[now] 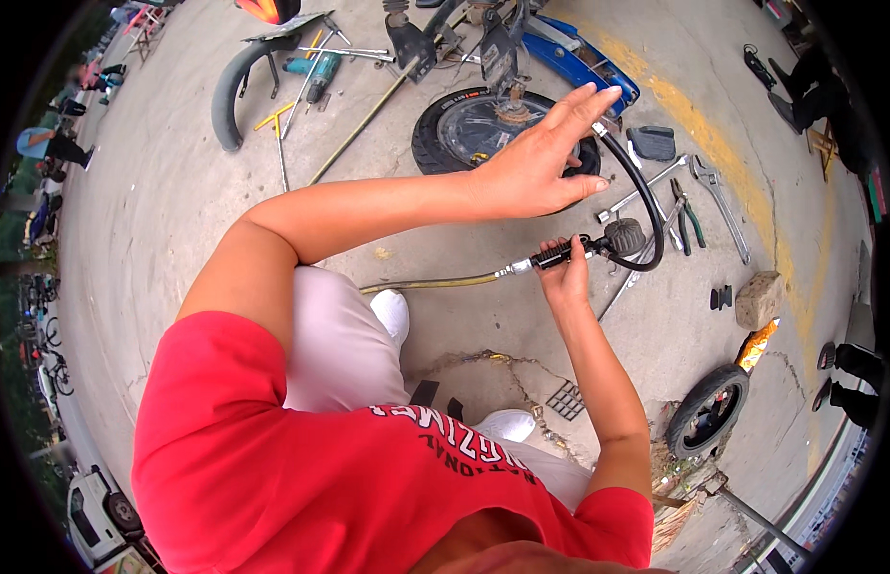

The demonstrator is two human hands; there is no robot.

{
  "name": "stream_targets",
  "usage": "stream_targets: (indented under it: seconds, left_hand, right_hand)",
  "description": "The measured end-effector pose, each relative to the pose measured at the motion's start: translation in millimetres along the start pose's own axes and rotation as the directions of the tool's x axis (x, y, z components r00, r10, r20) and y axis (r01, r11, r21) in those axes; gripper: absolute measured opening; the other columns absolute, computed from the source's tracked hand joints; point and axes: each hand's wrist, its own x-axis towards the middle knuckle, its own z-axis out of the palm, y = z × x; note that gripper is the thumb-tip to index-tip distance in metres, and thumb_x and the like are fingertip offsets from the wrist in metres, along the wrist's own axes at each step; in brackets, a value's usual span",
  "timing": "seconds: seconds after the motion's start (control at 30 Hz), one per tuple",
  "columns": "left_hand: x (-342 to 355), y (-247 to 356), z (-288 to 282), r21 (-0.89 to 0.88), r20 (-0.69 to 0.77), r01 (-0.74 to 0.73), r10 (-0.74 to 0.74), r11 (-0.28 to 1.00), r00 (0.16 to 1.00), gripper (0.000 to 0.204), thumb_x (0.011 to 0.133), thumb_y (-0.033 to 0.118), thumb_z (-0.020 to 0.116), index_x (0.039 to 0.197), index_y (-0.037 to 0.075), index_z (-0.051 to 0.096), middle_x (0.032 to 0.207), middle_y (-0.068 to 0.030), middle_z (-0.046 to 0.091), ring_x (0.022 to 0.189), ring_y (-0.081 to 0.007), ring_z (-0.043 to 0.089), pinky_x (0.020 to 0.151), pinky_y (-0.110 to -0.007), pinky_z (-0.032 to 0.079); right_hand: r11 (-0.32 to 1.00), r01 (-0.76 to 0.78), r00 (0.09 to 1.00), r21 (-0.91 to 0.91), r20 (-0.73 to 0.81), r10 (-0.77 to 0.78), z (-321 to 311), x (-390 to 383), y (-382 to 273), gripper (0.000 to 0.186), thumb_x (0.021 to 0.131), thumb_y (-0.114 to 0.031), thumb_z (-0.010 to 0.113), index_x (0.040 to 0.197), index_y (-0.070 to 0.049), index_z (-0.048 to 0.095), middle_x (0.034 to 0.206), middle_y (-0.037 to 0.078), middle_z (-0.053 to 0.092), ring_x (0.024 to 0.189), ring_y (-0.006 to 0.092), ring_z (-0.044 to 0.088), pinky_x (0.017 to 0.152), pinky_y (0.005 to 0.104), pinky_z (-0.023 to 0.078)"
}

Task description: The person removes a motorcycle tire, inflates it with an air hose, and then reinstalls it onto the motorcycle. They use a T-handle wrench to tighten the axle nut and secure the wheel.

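My left hand (545, 153) is raised over the motor scooter's wheel (450, 134), its fingers extended and apart, close to the metal end (600, 129) of a black hose. My right hand (564, 273) grips a tyre inflator gun (558, 253) with a dark rubber-covered gauge (624, 236). The black hose (645, 191) arcs up from the gun, and a yellowish air hose (435, 282) runs off to the left. The wheel lies under the scooter's fork and body (414, 48), partly hidden by my left hand.
Wrenches (718, 201), pliers (687, 215), a cordless drill (319, 77), T-handle tools (278, 124), a curved fender (227, 115), a blue panel (584, 62), a stone block (758, 300) and a loose tyre (684, 416) lie around. Other people (809, 86) are at the edges.
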Motion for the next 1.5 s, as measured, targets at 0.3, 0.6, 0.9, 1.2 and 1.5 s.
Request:
stream_targets:
  seconds: [0.3,0.6,0.9,1.2,1.5]
  left_hand:
    - [10,-11,-7,0.092,0.223,0.06,-0.08,0.994,0.971,0.022,0.088,0.02,0.063,0.089,-0.001,0.058,0.089,-0.0105,0.058,0.084,-0.0232,0.06,0.071,-0.035,0.048]
    - [-31,-60,37,0.182,0.385,0.378,-0.419,0.908,0.822,0.06,0.075,0.032,0.08,0.111,-0.005,0.048,0.102,-0.0175,0.061,0.091,-0.0221,0.061,0.08,-0.036,0.05]
    - [-52,-76,25,-0.012,0.378,0.686,-0.631,0.728,0.677,0.024,0.082,0.007,0.066,0.103,0.001,0.055,0.079,-0.0018,0.057,0.054,-0.0084,0.05,0.045,-0.024,0.039]
    - [-67,-101,-45,0.114,0.243,0.745,-0.745,0.658,0.621,0.019,0.08,0.009,0.068,0.09,0.003,0.054,0.062,0.0012,0.048,0.045,-0.0078,0.044,0.04,-0.025,0.035]
    - [-180,-113,-180,0.299,-0.061,0.789,-0.815,0.536,0.577,0.019,0.078,0.007,0.066,0.094,0.002,0.056,0.062,0.002,0.048,0.045,-0.0064,0.043,0.041,-0.024,0.036]
  right_hand:
    - [0.999,0.014,0.995,0.045,0.102,-0.019,61,-32,-37,0.034,0.097,-0.042,0.044,0.102,-0.008,0.047,0.096,0.007,0.052,0.096,0.0231,0.052,0.095,0.0519,0.04]
    - [0.978,0.151,0.96,-0.144,0.256,-0.111,103,-75,-41,0.032,0.095,-0.041,0.046,0.099,-0.011,0.054,0.089,0.004,0.062,0.08,0.0174,0.06,0.073,0.0374,0.047]
    - [0.76,0.193,0.938,-0.621,0.344,0.043,107,-79,-26,0.038,0.095,-0.042,0.046,0.098,-0.007,0.062,0.098,0.007,0.06,0.092,0.0166,0.051,0.081,0.0348,0.043]
    - [0.691,0.281,0.918,-0.666,0.396,0.008,98,-91,-36,0.048,0.093,-0.039,0.055,0.116,0.003,0.059,0.1,0.01,0.063,0.088,0.0187,0.061,0.074,0.0313,0.051]
    - [0.173,0.423,0.764,-0.889,0.453,0.46,23,-94,-88,0.044,0.095,-0.031,0.055,0.123,0.003,0.055,0.105,0.012,0.062,0.092,0.0176,0.061,0.082,0.0322,0.05]
